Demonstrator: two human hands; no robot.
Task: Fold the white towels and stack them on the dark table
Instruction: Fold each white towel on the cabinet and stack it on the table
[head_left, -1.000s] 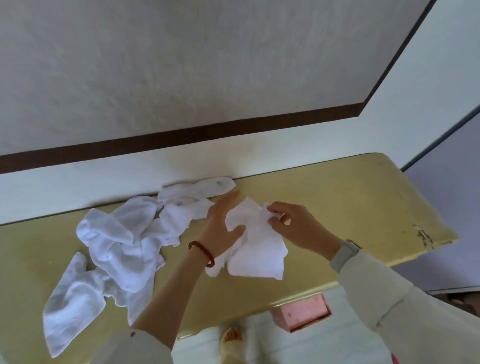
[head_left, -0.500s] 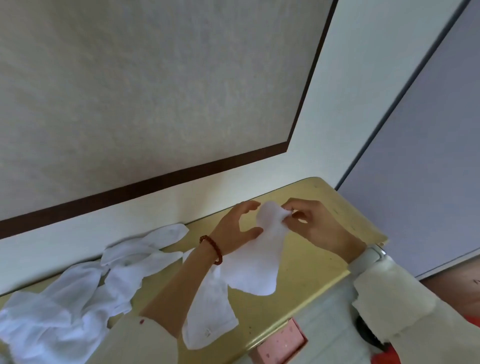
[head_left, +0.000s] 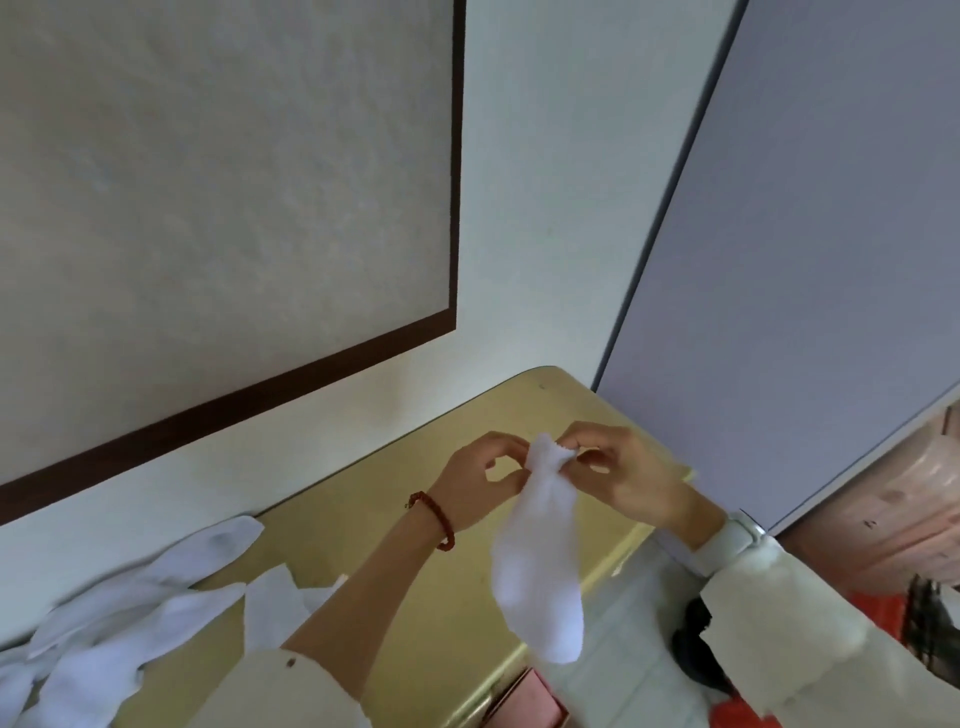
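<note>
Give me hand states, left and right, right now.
Left hand: pinching the top edge of the white cloth.
Right hand: pinching the same top edge; cloth hangs free below.

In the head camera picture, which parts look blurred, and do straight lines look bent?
Head view: the white cloth pile at lower left is smeared by motion blur; the hands and the held white cloth are sharper, though soft. The wall's dark trim and the grey panel's edge lean, as wide-angle lenses do. Light is soft, without glare.
</note>
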